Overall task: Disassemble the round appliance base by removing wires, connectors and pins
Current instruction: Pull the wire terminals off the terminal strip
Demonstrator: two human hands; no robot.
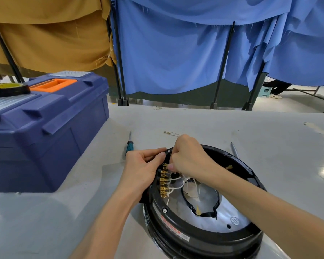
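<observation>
The round black appliance base [204,238] lies on the grey table, its silver inner plate [230,219] showing. A column of brass connectors [164,182] with white wires [178,186] runs along its left inner rim. My left hand [142,169] grips the base's left rim beside the connectors. Reaching over the far rim, my right hand [187,157] pinches the topmost brass connector with curled fingers. A black wire loop [200,212] with a brass terminal lies on the silver plate.
A blue toolbox [45,131] with an orange handle stands at the left, a tape roll [7,89] on its lid. A teal-handled screwdriver [128,144] lies left of the base, a metal tool [235,150] to its right. A removed thin wire [173,133] lies beyond.
</observation>
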